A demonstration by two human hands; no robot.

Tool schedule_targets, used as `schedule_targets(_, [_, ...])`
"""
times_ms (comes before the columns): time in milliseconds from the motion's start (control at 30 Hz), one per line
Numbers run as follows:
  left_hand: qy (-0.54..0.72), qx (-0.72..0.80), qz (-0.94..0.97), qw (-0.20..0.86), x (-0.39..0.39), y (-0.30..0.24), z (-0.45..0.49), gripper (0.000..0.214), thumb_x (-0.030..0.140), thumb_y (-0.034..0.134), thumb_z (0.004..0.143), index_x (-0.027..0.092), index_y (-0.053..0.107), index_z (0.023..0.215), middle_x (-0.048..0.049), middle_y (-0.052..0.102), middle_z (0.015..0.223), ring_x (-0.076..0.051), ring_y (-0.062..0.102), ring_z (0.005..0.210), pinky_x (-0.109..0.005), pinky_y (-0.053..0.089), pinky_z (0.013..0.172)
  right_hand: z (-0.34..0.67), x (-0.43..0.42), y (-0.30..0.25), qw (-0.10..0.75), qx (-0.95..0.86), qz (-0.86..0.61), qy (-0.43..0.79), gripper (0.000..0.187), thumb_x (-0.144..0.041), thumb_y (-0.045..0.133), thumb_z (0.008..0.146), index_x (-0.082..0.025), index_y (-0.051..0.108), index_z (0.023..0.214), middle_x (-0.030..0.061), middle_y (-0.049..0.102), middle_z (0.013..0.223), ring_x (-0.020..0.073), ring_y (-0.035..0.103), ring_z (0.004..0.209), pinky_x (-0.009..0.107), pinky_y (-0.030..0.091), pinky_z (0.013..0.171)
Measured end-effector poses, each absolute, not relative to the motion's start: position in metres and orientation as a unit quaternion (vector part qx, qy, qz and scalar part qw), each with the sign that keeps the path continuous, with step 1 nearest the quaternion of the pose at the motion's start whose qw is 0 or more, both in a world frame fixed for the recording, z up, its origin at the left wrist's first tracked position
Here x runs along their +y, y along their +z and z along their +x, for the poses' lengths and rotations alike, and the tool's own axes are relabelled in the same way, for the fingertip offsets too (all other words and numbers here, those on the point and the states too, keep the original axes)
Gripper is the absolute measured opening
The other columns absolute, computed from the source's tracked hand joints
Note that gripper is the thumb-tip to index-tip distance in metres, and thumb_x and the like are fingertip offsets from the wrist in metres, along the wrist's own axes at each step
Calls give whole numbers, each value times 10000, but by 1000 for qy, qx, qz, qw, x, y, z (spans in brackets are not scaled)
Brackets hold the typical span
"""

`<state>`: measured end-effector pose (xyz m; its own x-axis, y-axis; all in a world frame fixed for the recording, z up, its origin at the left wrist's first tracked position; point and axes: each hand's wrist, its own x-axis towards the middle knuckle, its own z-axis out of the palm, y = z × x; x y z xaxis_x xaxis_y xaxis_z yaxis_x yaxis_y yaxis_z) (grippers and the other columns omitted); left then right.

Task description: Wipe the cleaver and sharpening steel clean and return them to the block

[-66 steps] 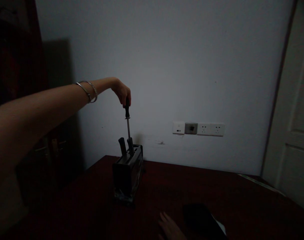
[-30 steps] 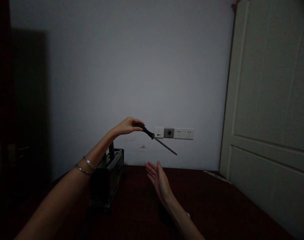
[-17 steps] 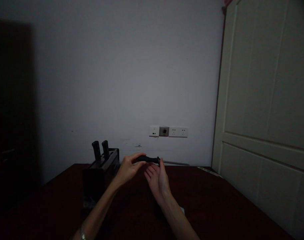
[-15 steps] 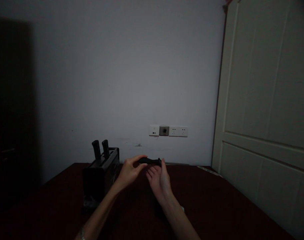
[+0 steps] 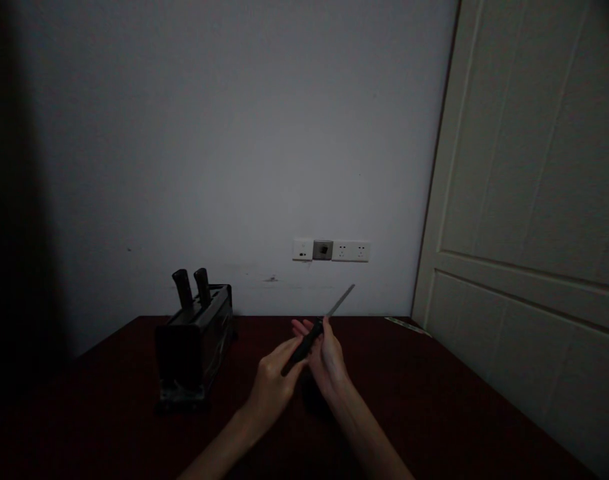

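A sharpening rod [image 5: 340, 301] with a black handle and a thin metal shaft points up and to the right over the dark red table [image 5: 434, 400]. My left hand [image 5: 273, 385] pinches the lower end of its handle. My right hand [image 5: 326, 357] cups the upper part of the handle with its thumb laid against it. To the left stands a dark knife block [image 5: 194, 343] with two black handles sticking out of its top.
A pale wall rises behind the table, with a strip of white sockets [image 5: 331, 251] low on it. A cream panelled door [image 5: 534, 220] fills the right side. The far left of the room is in deep shadow.
My left hand lifted the rod out of the knife block, swung it right and lowered it. My right hand rose from the table and took the handle; the shaft now tilts upward.
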<state>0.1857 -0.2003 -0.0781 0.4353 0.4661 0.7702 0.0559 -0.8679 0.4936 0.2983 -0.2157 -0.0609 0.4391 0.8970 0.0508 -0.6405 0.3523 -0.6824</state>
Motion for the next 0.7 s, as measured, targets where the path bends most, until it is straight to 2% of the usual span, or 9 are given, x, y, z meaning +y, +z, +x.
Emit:
schedule_targets(167, [456, 104, 875, 127, -213, -116, 191, 505, 151, 495, 814, 215, 400, 1306, -91, 553, 1215, -210, 521, 1120, -366, 453, 946, 305, -222, -71, 795, -217, -373, 426, 366, -524, 537, 749, -176, 534, 635, 84, 702, 788, 201, 651, 792, 338, 476, 779])
schedule_targets(300, [410, 110, 897, 119, -228, -129, 188, 644, 171, 514, 781, 174, 267, 1376, -139, 552, 1193, -229, 537, 1083, -373, 465, 914, 315, -229, -76, 785, -284, -427, 348, 425, -577, 577, 685, -154, 586, 644, 66, 669, 708, 188, 632, 772, 333, 487, 775])
schedule_targets(400, [392, 111, 906, 114, -231, -135, 185, 539, 170, 484, 779, 176, 383, 1309, -131, 597, 1112, -226, 568, 1016, -397, 450, 909, 322, -238, -78, 783, -310, -415, 346, 462, -604, 600, 641, -143, 576, 625, 51, 641, 663, 182, 632, 728, 322, 517, 722])
schedule_targets(467, [369, 130, 910, 139, -224, -141, 186, 395, 143, 470, 764, 193, 538, 1150, -100, 633, 1015, -210, 590, 941, -383, 460, 872, 324, -244, -82, 773, -307, -405, 381, 479, -627, 605, 616, -153, 531, 616, 30, 618, 613, 180, 638, 630, 290, 533, 552])
schedule_targets(500, [352, 145, 911, 161, -218, -145, 188, 339, 119, 468, 747, 197, 591, 1054, -84, 641, 972, -199, 594, 909, -363, 467, 847, 325, -248, -86, 763, -302, -409, 399, 495, -648, 595, 607, -162, 503, 616, 16, 603, 573, 170, 624, 533, 260, 501, 433])
schedule_targets(567, [316, 182, 909, 203, -203, -155, 194, 294, 70, 465, 704, 198, 635, 907, -60, 645, 916, -183, 593, 879, -323, 473, 807, 324, -253, -97, 741, -299, -428, 423, 520, -688, 553, 610, -176, 460, 620, -20, 550, 457, 118, 506, 314, 194, 353, 259])
schedule_targets(633, [288, 203, 909, 221, -189, -165, 201, 291, 52, 464, 681, 196, 638, 863, -48, 643, 910, -175, 587, 887, -305, 466, 808, 323, -258, -111, 729, -297, -435, 436, 529, -707, 518, 622, -183, 442, 618, -67, 451, 343, 65, 343, 203, 162, 237, 207])
schedule_targets(700, [269, 189, 918, 223, -180, -172, 209, 283, 74, 471, 696, 203, 634, 888, -43, 640, 944, -175, 575, 918, -306, 453, 832, 320, -260, -127, 728, -291, -429, 448, 528, -709, 513, 625, -186, 439, 607, -102, 359, 294, 43, 262, 188, 150, 213, 203])
